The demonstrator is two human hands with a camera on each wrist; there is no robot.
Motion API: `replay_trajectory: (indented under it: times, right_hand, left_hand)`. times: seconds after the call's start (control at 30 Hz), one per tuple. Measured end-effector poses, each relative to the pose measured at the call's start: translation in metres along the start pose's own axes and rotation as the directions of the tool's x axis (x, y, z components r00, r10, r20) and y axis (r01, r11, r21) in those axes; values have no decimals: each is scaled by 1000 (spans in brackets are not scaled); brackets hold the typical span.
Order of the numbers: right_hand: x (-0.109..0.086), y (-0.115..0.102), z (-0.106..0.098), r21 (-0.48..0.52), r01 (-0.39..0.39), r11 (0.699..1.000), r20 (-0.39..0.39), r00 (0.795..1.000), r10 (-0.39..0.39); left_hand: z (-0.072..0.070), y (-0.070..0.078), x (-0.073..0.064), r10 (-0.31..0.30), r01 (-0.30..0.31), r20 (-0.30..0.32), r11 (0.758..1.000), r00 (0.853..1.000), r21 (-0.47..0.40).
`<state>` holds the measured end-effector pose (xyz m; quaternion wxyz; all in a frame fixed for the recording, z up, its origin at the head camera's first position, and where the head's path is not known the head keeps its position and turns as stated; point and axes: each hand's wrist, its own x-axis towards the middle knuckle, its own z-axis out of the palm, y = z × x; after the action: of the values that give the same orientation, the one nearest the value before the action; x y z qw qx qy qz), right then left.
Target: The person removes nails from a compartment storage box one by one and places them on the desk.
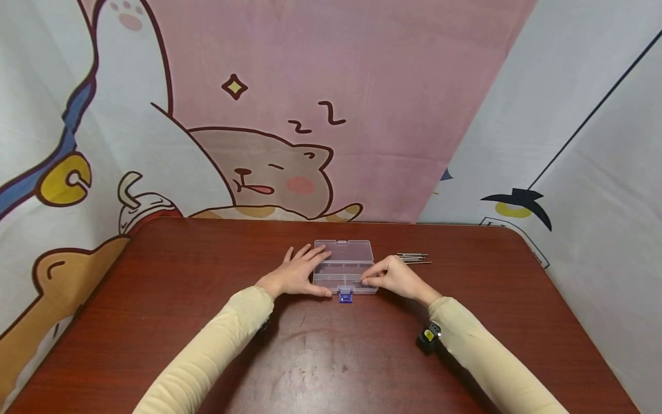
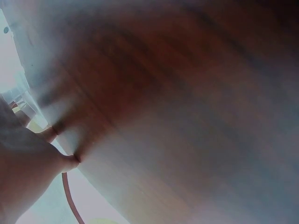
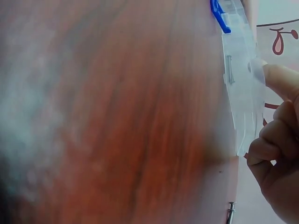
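Box (image 1: 336,280) of clear plastic sits on the brown table (image 1: 331,356) between the two hands, its long side running left to right and its blue latch (image 1: 345,296) hanging off the near edge. Just behind the latch comes the front row, where a nail (image 3: 229,69) shows through the near wall, lying lengthwise with the box.

At the left end, the left hand (image 1: 297,275) is spread: its thumb lies by the near corner and its fingers reach over the side toward the lid. At the right end, the right hand (image 1: 398,278) has thumb and forefinger brought together over the front row, the other fingers curled in; I cannot tell whether anything is pinched between the tips.

Farther back, the lid (image 1: 349,252) is open, tipped away from the person. Level with it, the pile of nails (image 1: 412,258) lies off to the right, apart from the box, just beyond the right hand and well out from the left. Their long axes run left to right, roughly parallel with the front row. Past the table's far edge hangs a cartoon cloth (image 1: 388,69).
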<state>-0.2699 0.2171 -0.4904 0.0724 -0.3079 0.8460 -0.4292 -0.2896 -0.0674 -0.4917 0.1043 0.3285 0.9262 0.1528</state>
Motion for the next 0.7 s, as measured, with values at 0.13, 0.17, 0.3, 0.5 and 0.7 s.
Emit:
replay_trajectory:
  times: [0.13, 0.17, 0.3, 0.5, 0.7]
  right_hand:
    - [2, -1, 1, -24, -3, 1000, 8, 1000, 3]
    - [3, -1, 2, -32, -2, 999, 11, 1000, 2]
    - [3, -3, 2, -78, 19, 997, 21, 1000, -17]
    - [2, -6, 3, -150, 24, 988, 24, 1000, -21]
    - [1, -9, 3, -236, 35, 971, 35, 999, -27]
  left_hand:
    - [-1, 1, 0, -2, 2, 1, 1000, 1000, -2]
    - [-1, 1, -1, -2, 2, 1, 1000, 1000, -3]
    - [0, 1, 0, -4, 4, 4, 1000, 1000, -7]
    - [1, 0, 0, -2, 2, 2, 1000, 1000, -7]
    - [0, 1, 0, -3, 3, 0, 1000, 1000, -1]
